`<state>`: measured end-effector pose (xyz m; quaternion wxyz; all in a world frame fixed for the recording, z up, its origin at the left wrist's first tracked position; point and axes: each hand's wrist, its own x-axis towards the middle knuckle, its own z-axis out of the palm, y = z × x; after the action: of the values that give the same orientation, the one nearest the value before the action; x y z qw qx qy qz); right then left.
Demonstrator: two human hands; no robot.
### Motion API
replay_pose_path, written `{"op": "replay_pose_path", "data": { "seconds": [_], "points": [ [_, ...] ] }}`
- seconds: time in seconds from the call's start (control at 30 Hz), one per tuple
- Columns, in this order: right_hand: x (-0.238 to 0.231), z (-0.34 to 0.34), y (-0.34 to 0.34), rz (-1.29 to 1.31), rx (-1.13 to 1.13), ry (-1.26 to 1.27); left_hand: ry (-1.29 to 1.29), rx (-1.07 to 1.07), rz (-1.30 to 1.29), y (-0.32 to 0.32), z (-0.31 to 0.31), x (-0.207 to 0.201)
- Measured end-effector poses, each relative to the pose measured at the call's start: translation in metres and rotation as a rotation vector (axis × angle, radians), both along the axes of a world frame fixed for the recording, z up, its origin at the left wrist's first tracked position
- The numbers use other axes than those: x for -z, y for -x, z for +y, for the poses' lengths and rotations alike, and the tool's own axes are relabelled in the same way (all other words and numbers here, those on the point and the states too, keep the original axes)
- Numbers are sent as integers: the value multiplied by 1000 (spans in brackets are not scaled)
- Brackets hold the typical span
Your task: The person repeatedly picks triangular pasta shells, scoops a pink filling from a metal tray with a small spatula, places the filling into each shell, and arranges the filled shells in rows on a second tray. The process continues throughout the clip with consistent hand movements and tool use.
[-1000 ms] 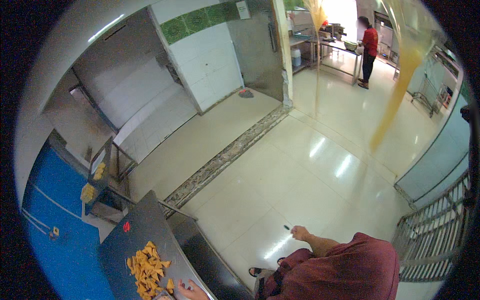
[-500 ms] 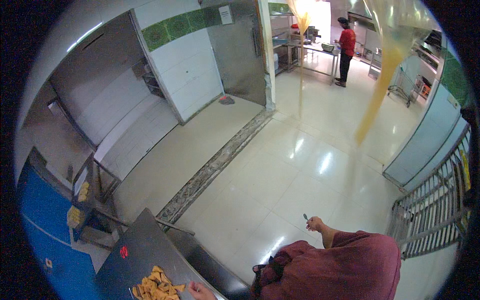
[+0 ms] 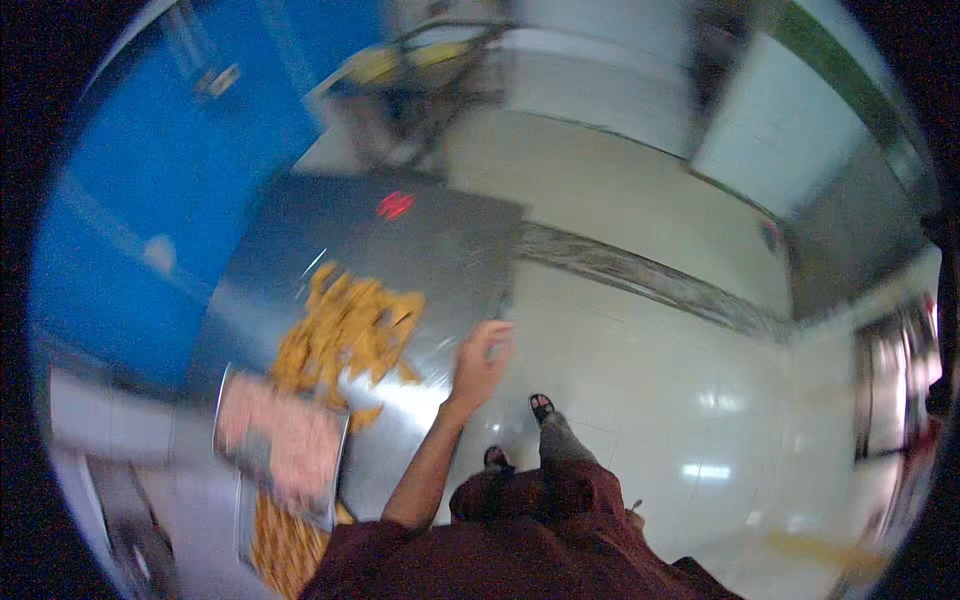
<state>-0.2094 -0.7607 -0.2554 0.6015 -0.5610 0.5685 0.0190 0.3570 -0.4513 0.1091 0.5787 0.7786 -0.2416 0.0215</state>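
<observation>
My left hand (image 3: 482,362) is over the near right edge of a steel table (image 3: 455,225). Its fingers are loosely curved and apart, with nothing in them, though motion smears them. Beside it on the table lies a pile of orange-brown, folded pastry-like pieces (image 3: 345,325). My right hand (image 3: 635,521), low by my right side and partly hidden by my maroon clothing, is closed on a small spoon (image 3: 637,505). A metal tray (image 3: 342,470) of pale pink, minced-looking filling (image 3: 300,445) stands at the table's left.
Below the filling, another tray holds rows of brown pieces (image 3: 285,545). A blue surface (image 3: 180,150) borders the table at the left. Beyond the table stands a dark rack (image 3: 410,100) with yellow items. Tiled floor (image 3: 640,400) lies to the right, crossed by a rough strip (image 3: 650,275).
My view has swung left and down toward the table, bringing the filling tray into sight. The left hand now shows whole; the right hand, with the spoon, has dropped mostly behind my clothing.
</observation>
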Motion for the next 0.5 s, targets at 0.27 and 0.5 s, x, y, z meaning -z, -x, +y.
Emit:
{"op": "replay_pose_path", "data": {
  "seconds": [0.27, 0.5],
  "points": [
    [4, -137, -233, 54, -132, 885, -225, -542, 205, 78, 137, 12],
    [-150, -110, -639, -827, -505, 1124, -251, -1208, 221, 220, 202, 16]
  ]
}}
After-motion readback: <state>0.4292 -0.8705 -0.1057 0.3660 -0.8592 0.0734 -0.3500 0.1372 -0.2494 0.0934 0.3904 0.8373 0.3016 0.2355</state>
